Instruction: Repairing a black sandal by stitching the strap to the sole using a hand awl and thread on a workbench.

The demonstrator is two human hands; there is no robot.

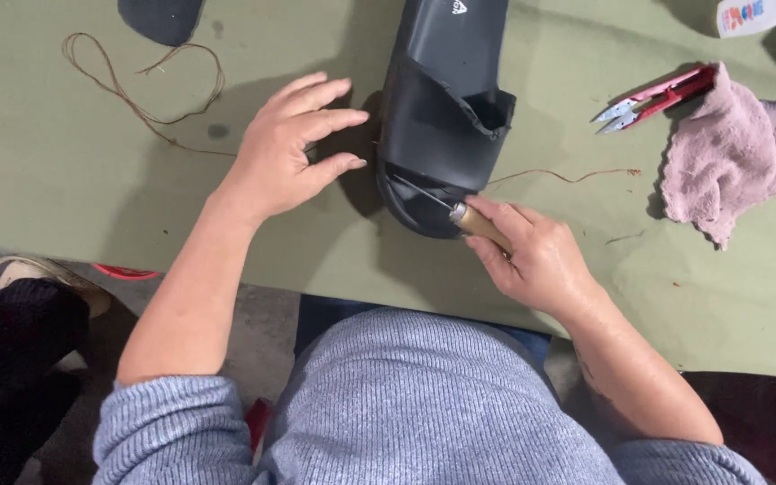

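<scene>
A black slide sandal [442, 108] lies on the green table [65, 180], toe end towards me. My right hand [536, 256] grips a stitching awl [478, 224] with a wooden handle; its metal needle pokes into the sandal's front edge. My left hand [294, 144] hovers flat just left of the sandal, fingers spread, holding nothing. A brown thread [559, 175] trails right from the sandal.
Red-handled thread snips [653, 97] and a crumpled pink cloth [725, 157] lie at the right. A loop of brown thread [136, 90] lies at the left, near a dark piece [162, 18] at the top edge. Someone's dark-clothed leg [11, 359] is at lower left.
</scene>
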